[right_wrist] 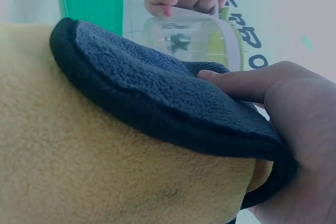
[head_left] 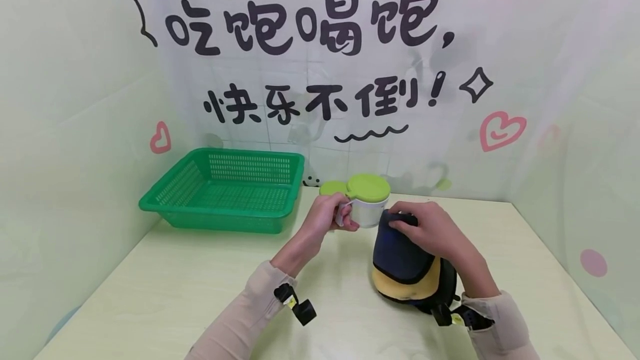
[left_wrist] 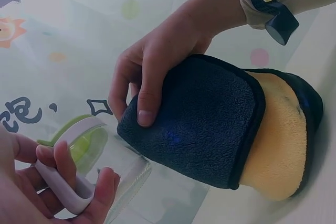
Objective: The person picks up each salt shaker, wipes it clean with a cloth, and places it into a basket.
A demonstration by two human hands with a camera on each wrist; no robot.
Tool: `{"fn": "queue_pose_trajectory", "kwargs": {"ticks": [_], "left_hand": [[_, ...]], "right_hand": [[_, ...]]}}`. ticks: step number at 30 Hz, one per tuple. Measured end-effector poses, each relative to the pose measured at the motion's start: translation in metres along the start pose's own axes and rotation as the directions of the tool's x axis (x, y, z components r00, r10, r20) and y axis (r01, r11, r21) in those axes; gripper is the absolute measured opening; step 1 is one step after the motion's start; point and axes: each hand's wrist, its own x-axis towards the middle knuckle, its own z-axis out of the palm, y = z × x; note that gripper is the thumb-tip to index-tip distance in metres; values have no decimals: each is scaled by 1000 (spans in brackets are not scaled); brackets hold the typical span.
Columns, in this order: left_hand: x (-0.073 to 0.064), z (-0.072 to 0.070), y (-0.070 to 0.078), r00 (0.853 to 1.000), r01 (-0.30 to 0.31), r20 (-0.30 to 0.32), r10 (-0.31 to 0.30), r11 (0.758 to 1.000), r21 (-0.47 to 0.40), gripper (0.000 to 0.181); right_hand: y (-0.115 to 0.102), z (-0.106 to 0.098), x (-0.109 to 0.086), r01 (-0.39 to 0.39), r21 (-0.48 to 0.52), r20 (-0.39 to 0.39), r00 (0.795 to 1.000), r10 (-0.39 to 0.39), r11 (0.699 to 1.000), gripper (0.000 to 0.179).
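Observation:
My left hand (head_left: 327, 216) grips the white handle (left_wrist: 62, 186) of a clear jar with a light green lid (head_left: 369, 188). The jar's see-through body (right_wrist: 186, 39) shows in the right wrist view, beside the cloth. A folded cleaning cloth (head_left: 400, 249), dark blue on one face and yellow on the other with black edging, hangs from my right hand (head_left: 434, 228). Thumb and fingers pinch its upper edge close to the jar, and its lower yellow part (left_wrist: 278, 140) droops toward the table. A smaller green part (head_left: 332, 187) shows behind my left hand.
A green slotted plastic basket (head_left: 225, 223) stands at the back left of the pale table (head_left: 200, 293). Behind the table hangs a white sheet (head_left: 280, 79) with black lettering, and similar sheets close off both sides.

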Motion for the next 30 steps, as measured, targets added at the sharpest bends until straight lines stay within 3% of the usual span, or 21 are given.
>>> {"fn": "queue_pose_trajectory", "kwargs": {"ticks": [12,25,30], "left_hand": [[0,-3,2,1000,1,19,-1,1000,4,27],[3,-8,-5,1000,8,22,-8,1000,23,30],[3,-10,-6,1000,12,27,-12,1000,18,30]], "right_hand": [[8,8,3,-14,-3,89,996,14,1000,14],[0,0,-1,-11,-44,-72,997,7,999,18],[-2,-2,-1,-3,-43,-85,996,-1,999,17]]}}
